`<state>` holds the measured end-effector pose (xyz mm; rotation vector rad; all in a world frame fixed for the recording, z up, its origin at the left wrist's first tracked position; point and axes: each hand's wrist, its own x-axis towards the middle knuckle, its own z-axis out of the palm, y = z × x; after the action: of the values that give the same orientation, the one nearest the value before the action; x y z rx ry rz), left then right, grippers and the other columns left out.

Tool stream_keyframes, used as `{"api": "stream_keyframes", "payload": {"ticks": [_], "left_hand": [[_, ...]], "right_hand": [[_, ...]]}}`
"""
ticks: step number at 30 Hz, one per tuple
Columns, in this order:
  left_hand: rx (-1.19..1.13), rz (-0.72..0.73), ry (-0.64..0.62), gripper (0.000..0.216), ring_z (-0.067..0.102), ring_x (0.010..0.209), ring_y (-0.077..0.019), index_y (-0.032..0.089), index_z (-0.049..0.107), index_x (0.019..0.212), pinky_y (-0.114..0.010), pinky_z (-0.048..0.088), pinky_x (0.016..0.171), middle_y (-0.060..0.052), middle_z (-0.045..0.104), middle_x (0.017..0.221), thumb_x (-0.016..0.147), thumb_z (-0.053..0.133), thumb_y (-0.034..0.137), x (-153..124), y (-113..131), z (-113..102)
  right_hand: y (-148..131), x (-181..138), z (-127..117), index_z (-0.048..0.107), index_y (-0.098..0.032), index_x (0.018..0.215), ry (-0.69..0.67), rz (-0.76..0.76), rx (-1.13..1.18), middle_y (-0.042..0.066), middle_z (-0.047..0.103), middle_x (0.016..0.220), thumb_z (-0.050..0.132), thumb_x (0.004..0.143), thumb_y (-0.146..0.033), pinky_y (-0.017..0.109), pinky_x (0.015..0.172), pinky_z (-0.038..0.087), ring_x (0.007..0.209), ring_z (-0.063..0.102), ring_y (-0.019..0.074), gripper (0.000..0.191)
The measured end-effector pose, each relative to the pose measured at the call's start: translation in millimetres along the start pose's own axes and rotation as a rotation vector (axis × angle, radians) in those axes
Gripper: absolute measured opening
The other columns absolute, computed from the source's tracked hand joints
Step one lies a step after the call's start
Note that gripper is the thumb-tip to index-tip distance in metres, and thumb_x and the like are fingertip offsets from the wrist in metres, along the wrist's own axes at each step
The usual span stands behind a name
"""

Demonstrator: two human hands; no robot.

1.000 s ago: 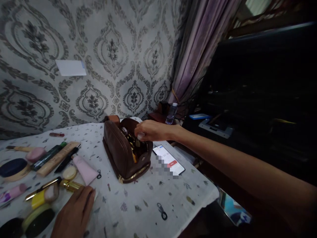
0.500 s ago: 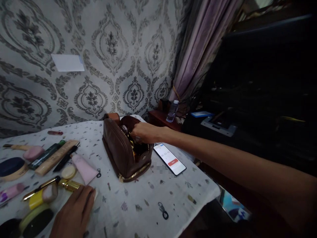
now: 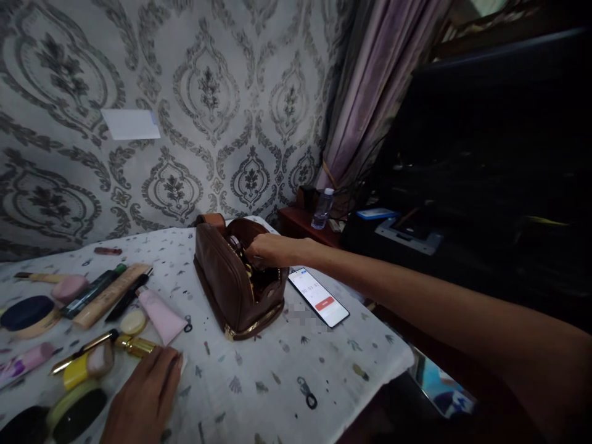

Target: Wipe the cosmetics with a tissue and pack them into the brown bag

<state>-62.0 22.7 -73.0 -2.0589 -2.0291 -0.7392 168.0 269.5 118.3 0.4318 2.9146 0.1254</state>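
A brown cosmetic bag [image 3: 219, 277] stands unzipped on the cloth-covered table. My right hand [image 3: 263, 250] reaches into its opening; the fingers are bent and closed, their tips hidden inside, so what they hold cannot be seen. Dark and gold items show dimly within the bag. At the lower left my left hand [image 3: 147, 388] rests low over the cloth, fingers together and curled down. A pale edge shows beside its fingertips, too little to name. Just beyond that hand lies a gold tube [image 3: 135, 345], near a pink squeeze tube [image 3: 161, 314] and a small round cream-coloured item [image 3: 133, 322].
A lit phone [image 3: 319, 298] lies right of the bag. Several cosmetics spread leftward, among them a beige tube [image 3: 111, 295], a dark-lidded compact [image 3: 28, 314] and a yellow-banded bottle [image 3: 87, 365]. A water bottle [image 3: 322, 209] stands on a reddish side surface behind.
The view has shifted slightly, so the table things sit a little further right and lower. My right hand remains in the bag and my left hand stays in place.
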Motion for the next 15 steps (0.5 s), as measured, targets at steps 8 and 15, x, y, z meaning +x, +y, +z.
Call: {"api": "stream_keyframes", "payload": {"ticks": [8, 15], "left_hand": [[-0.058, -0.023, -0.027, 0.037, 0.072, 0.092, -0.0228, 0.025, 0.067, 0.1, -0.036, 0.062, 0.078, -0.006, 0.073, 0.1, 0.097, 0.037, 0.047, 3.8, 5.0, -4.4], [-0.024, -0.023, -0.002, 0.04, 0.071, 0.096, -0.0226, 0.024, 0.068, 0.103, -0.035, 0.062, 0.081, -0.006, 0.073, 0.102, 0.098, 0.035, 0.046, 0.9, 2.0, -1.7]], "right_hand": [[-6.7, -0.1, -4.4, 0.071, -0.009, 0.098, -0.045, 0.059, -0.043, 0.014, 0.073, 0.091, 0.058, 0.084, -0.013, 0.027, 0.064, 0.037, 0.078, 0.064, 0.019, 0.019], [-8.5, -15.4, -9.5, 0.068, -0.012, 0.094, 0.226, -0.015, 0.059, 0.012, 0.068, 0.096, 0.064, 0.083, -0.011, 0.029, 0.077, 0.041, 0.091, 0.059, 0.0203, 0.012]]}}
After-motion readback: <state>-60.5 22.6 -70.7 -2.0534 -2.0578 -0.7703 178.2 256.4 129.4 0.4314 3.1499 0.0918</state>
